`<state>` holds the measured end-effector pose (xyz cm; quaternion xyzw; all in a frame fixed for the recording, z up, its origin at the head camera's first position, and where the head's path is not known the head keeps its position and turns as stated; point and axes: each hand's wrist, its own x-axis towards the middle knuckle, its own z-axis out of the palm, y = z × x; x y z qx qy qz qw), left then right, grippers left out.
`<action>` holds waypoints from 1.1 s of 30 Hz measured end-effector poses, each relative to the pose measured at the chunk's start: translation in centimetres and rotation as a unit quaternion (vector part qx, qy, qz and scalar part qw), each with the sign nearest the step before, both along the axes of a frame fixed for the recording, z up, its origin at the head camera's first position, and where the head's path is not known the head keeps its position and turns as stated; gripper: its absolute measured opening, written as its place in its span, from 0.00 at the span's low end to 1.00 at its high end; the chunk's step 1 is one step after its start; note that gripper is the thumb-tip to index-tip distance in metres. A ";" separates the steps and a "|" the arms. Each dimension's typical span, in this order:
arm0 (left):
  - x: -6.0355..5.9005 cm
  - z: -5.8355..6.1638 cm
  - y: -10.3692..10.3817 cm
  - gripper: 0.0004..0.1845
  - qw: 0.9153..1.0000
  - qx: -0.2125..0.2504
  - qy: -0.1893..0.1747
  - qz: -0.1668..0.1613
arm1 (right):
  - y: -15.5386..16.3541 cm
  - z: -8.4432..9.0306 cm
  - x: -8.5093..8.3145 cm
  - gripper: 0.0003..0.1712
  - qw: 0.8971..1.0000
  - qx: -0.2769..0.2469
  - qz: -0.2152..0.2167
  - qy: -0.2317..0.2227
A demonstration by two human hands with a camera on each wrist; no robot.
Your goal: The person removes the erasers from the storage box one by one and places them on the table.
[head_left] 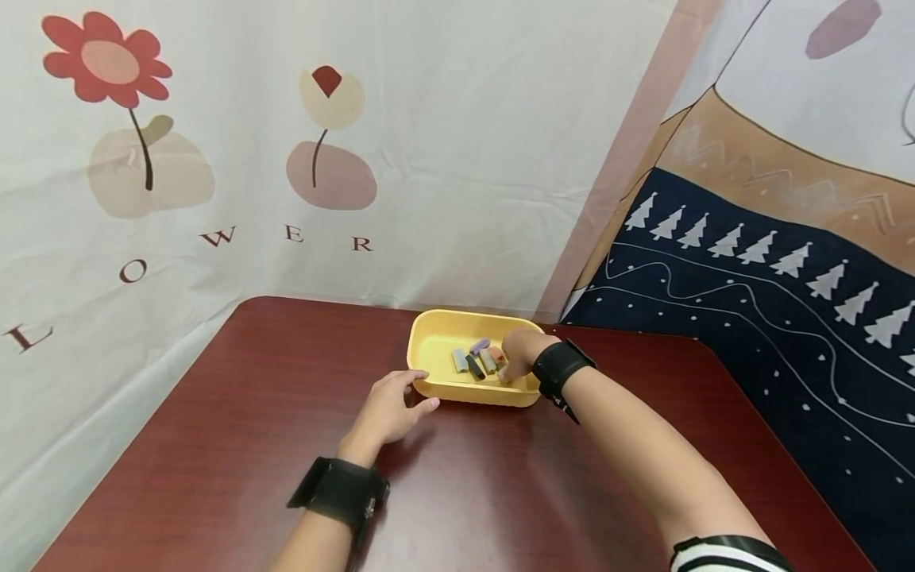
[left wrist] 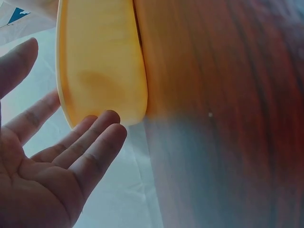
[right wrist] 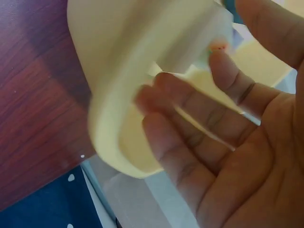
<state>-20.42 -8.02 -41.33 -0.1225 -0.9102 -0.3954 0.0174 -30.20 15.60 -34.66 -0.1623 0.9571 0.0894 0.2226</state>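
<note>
A yellow plastic box (head_left: 443, 391) stands near the table's back edge. Small oblong pieces lie inside it: a pale grey one (head_left: 460, 361), a black one (head_left: 475, 367), a tan one (head_left: 488, 361), a purple one (head_left: 480, 346) and an orange one (head_left: 496, 354). My left hand (head_left: 389, 409) rests its fingers at the box's front left corner, thumb spread away. Over the right end my right hand (head_left: 520, 353) reaches down into the box beside the pieces. In the right wrist view its fingers (right wrist: 175, 137) are loosely bent, the index fingertip close to an orange spot.
The dark red wooden table (head_left: 322, 334) spreads around the box. Behind it hangs a pale cloth (head_left: 465, 159) with printed flowers and letters. A dark blue cloth (head_left: 715, 318) with white trees hangs on the right. Both wrists wear black bands (head_left: 339, 491).
</note>
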 end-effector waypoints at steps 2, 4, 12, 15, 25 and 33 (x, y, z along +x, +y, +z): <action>0.0 0.1 0.2 0.26 1.000 0.002 -0.002 -0.006 | 0.3 -0.4 0.0 0.19 1.000 -0.001 -0.004 0.006; 0.0 0.2 0.6 0.26 1.000 0.002 -0.005 -0.012 | 0.9 -0.7 0.1 0.19 1.000 -0.010 -0.011 0.012; -0.7 1.0 1.8 0.27 0.999 0.000 0.004 -0.032 | 2.8 -0.7 0.0 0.22 0.998 -0.036 0.005 0.050; -0.8 1.1 1.8 0.27 0.999 -0.005 0.008 -0.032 | 2.9 -0.8 -0.1 0.24 0.997 -0.049 0.008 0.063; -0.3 0.7 1.5 0.27 1.000 -0.006 -0.007 -0.025 | 3.0 -0.2 1.1 0.15 0.982 -0.145 0.043 0.111; -1.6 2.2 2.5 0.29 0.998 -0.025 -0.025 -0.045 | 2.3 2.9 5.9 0.14 0.944 -0.248 0.113 0.186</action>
